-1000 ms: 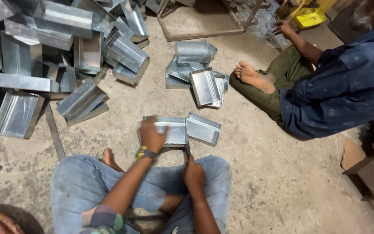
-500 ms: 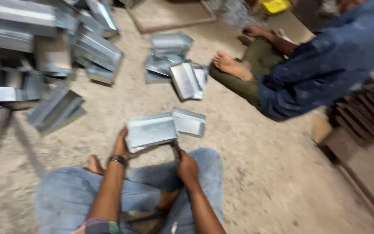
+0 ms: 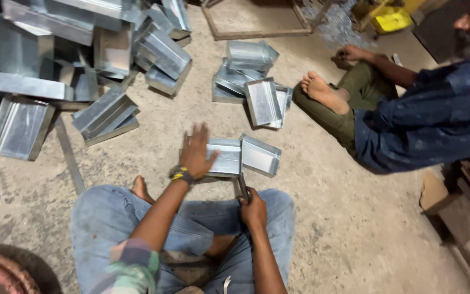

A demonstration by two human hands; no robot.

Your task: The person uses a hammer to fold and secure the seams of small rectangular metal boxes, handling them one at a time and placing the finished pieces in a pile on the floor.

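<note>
— How is the light?
— Dim and warm, with soft shadows on the sandy concrete floor (image 3: 354, 228).
— Any glare?
— Pale sheen on the piled grey folded sheet-metal trays (image 3: 110, 49). The red rounded object at the bottom-left corner (image 3: 1, 272) is blurred, and the edges stretch slightly.

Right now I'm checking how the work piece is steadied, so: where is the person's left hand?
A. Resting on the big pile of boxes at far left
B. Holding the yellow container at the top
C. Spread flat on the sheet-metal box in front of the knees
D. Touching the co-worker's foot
C: the left hand lies spread, palm down, on the sheet-metal box in front of the knees, while the right hand grips a dark tool at its near edge.
</note>
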